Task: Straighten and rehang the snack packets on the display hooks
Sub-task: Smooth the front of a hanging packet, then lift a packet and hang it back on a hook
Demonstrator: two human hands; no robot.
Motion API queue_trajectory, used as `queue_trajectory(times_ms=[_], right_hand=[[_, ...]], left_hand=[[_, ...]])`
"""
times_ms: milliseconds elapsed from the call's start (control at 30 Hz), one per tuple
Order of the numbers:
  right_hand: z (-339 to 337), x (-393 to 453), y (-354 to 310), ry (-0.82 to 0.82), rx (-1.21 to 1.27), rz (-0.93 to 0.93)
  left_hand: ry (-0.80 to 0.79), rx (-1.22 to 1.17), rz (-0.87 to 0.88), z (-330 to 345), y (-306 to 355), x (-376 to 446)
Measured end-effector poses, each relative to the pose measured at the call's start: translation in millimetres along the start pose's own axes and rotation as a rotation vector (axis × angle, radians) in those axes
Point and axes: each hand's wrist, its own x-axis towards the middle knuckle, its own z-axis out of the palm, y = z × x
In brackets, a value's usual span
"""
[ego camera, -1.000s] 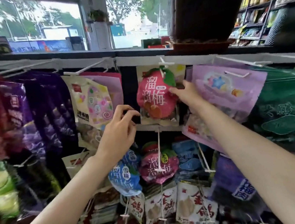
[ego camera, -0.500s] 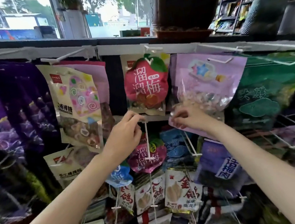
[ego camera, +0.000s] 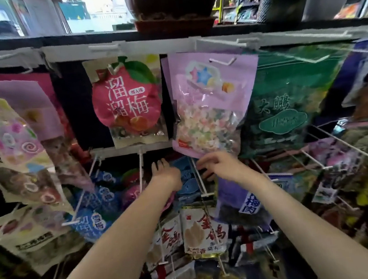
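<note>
Both hands reached under the top row of snack bags.

The left hand point(ego camera: 165, 173) and right hand point(ego camera: 219, 166) touched a blue plastic packet point(ego camera: 186, 180) on a white hook point(ego camera: 199, 176); their grip was too blurry to tell.

Both hands lower than before: left hand point(ego camera: 165, 176) off the white hook point(ego camera: 140, 167), now reaching behind it toward the blue packet point(ego camera: 186, 175); right hand point(ego camera: 221, 166) down from the lilac candy bag point(ego camera: 210, 113), fingers spread just beneath it.
</note>
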Motion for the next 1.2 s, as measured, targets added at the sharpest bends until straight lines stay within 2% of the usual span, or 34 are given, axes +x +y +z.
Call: queue_trajectory(times_ms=[100,233,367,567,667,767,900,967,1067,1200], right_hand=[[-4,5,3,-0.002,0.097,0.046],[-4,10,4,0.059,0.163,0.085],[-6,10,5,0.056,0.079,0.091],[-11,-5,13,-0.057,-0.146,-0.082],[-5,-19,5,-0.15,-0.405,-0.223],[5,-30,-3,-0.261,-0.565,-0.239],[10,-45,-12,-0.277,-0.698,-0.235],[3,-60,-19,-0.298,-0.657,-0.252],[-10,-87,-31,-0.333,-0.441,-0.317],[-41,-111,-35,-0.234,-0.103,-0.281]], left_hand=[[0.131,0.008,0.001,5,6,4],[0.381,0.011,0.112,13,8,0],[0.479,-0.095,0.2,21,19,-17],[0.341,-0.343,0.408,27,10,-77],[0.274,-0.432,0.47,13,-5,-106],[0.191,-0.506,0.544,0,-15,-125],[0.104,-0.696,0.643,-10,-26,-153],[0.085,-0.771,0.714,-19,-28,-165],[0.05,-0.897,0.822,-29,-25,-178],[-0.049,-1.053,0.995,-52,-10,-191]])
